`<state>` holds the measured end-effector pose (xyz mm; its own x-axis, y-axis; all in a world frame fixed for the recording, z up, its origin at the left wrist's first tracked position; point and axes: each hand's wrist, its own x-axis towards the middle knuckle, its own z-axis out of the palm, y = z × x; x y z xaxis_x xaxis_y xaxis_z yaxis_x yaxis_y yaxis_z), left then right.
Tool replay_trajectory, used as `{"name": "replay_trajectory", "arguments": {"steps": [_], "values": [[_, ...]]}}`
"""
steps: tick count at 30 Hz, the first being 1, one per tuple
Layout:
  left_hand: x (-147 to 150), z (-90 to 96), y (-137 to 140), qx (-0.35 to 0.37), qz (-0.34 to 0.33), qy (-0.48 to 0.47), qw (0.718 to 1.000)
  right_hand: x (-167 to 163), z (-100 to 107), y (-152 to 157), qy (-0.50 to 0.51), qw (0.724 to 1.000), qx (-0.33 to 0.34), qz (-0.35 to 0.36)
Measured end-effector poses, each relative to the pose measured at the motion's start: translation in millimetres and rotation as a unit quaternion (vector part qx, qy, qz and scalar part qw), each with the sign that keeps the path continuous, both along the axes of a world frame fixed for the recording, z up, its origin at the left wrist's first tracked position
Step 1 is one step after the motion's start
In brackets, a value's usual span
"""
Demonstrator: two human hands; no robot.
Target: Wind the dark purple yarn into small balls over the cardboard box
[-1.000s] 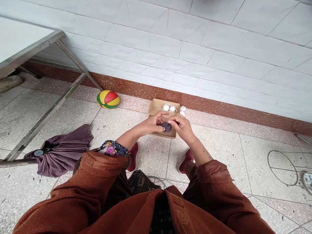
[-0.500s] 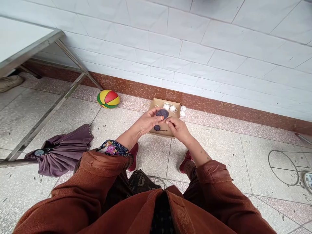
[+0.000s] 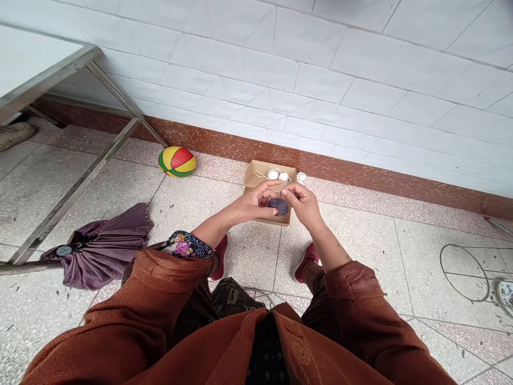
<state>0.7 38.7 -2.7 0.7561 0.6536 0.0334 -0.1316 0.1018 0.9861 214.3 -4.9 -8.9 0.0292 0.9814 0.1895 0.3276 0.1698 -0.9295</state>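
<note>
A dark grey-purple ball of yarn [image 3: 278, 206] rests in my left hand [image 3: 250, 205], with the thumb below it and the fingers curved above. My right hand [image 3: 303, 203] is closed in a pinch just above and right of the ball, on what looks like a thin dark strand of its yarn. Both hands are over a shallow cardboard box [image 3: 251, 174] on the floor. Inside its far end lie two white yarn balls [image 3: 273, 174] with loose pale strands. My hands cover much of the box's near part.
More white yarn [image 3: 301, 177] sits right of the box, by the tiled wall [image 3: 224, 64]. A striped ball [image 3: 177, 161] lies left, near a metal-framed table [image 3: 90, 53]. A purple umbrella [image 3: 108, 246] is on the floor. At right stands a wire frame [image 3: 465, 274].
The dark yarn ball has turned and shifted down and right in my left hand. My right hand has moved slightly up and right. The smaller dark ball no longer shows.
</note>
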Motion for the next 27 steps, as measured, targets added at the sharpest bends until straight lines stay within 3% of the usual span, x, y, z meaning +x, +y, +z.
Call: {"name": "replay_trajectory", "arguments": {"steps": [3,7,13,17,23,27], "values": [[1.8,5.6,-1.7,-0.035,0.018,-0.027,0.999,-3.7,-9.2,1.2,-0.028,0.999,-0.033,0.011],[0.8,4.4,2.3,-0.05,0.105,0.003,0.993,-10.2,-14.5,-2.4,-0.076,0.995,-0.034,0.047],[-4.9,-4.7,12.4,0.022,0.204,0.111,0.972,-14.7,0.7,-12.2,-0.071,0.985,0.027,0.156],[-3.7,-14.4,10.1,0.063,0.151,0.173,0.971,-9.6,10.4,-13.4,-0.02,0.989,0.05,0.137],[1.4,-7.2,-1.2,0.012,0.001,0.032,0.999,-0.7,3.1,-3.8,-0.021,0.999,0.029,0.011],[1.2,4.3,-2.4,-0.052,0.038,-0.021,0.998,-6.6,-10.7,-0.6,-0.064,0.998,-0.008,-0.003]]}}
